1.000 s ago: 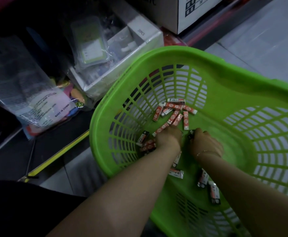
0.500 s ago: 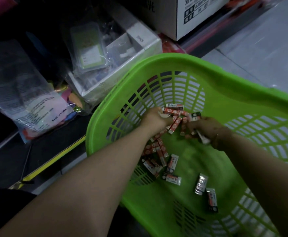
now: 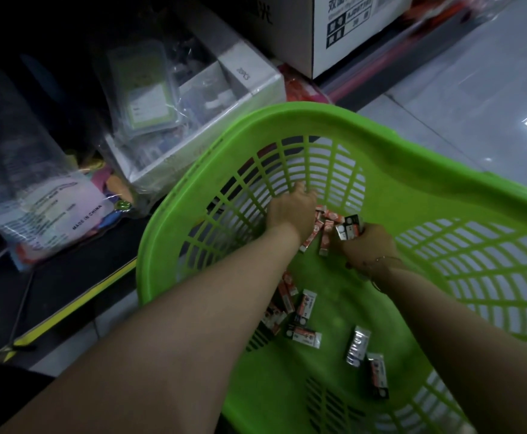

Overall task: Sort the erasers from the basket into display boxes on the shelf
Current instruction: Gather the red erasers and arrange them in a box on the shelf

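Both hands reach down into the green basket (image 3: 418,195), the landmark for everything else. Nearest the viewer on the basket floor lie loose erasers: two wrapped ones (image 3: 369,361) toward the near right, and a scattered cluster (image 3: 296,314) partly hidden beside the left forearm. Farther in, the right hand (image 3: 367,247) has its fingers curled round a bunch of erasers (image 3: 348,228), red and black wrappers sticking out past the fingertips; a thin bracelet (image 3: 381,264) circles that wrist. Just left of it, the left hand (image 3: 292,211) lies against the basket's far slatted wall, fingers bent over more red erasers (image 3: 321,225) that spill out below the palm; how firmly it holds them cannot be told. Beyond the basket's far left rim sits a white carton (image 3: 253,73) with clear plastic packs (image 3: 143,92), and left of that a clear bag (image 3: 34,189) printed "MADE IN CHINA". Behind the far rim stands a cardboard box (image 3: 334,29), with grey tiled floor (image 3: 481,95) to the basket's far right.
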The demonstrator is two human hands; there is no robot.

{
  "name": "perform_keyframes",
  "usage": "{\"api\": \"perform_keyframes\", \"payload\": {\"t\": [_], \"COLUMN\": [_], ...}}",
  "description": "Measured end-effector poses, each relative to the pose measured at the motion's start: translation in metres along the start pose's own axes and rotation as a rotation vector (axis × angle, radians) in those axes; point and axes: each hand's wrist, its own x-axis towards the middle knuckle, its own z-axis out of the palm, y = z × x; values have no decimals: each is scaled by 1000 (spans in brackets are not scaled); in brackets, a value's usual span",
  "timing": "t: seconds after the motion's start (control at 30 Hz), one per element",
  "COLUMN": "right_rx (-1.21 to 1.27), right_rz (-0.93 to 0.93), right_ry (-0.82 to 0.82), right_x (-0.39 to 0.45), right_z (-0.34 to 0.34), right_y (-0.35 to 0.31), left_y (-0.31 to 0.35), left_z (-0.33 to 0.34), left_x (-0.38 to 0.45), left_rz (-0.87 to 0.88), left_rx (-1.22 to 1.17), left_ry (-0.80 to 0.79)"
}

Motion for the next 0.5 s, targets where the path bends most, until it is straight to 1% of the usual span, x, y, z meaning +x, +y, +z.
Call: {"api": "perform_keyframes", "payload": {"t": [0.1, 0.17, 0.2, 0.23, 0.3, 0.33, 0.37, 0.43, 0.47, 0.5], "right_rx": [47, 83, 123, 189, 341, 389, 417, 423, 402, 360], "right_rz": [-3, -27, -28, -21, 9, 28, 49, 105, 132, 143], "right_ry": [16, 32, 34, 23, -10, -22, -33, -59, -76, -89], "right_x": [-1, -1, -1, -2, -6, -7, -8, -9, -9, -9], "right_z": [-4, -5, -5, -5, -3, -2, -2, -2, -3, -3], "right_y": [1, -1, -2, -4, -7, -9, -9, -9, -8, -6], "left_y": [-2, -5, -6, -6, -4, -4, -4, -8, -11, -13], "left_z": [-3, -4, -5, -7, -6, -7, -9, -11, -9, -7], "left_x": [2, -1, -5, -10, -20, -25, -31, -42, -45, -47], "left_rz": [37, 30, -19, -96, -255, -276, -274, -267, -271, -282], "left_rx": [27, -49, -172, -363, -833, -998, -1108, -1190, -1187, -1173], "left_ry": [-39, -96, -142, -200, -332, -399, -470, -612, -652, -637]}}
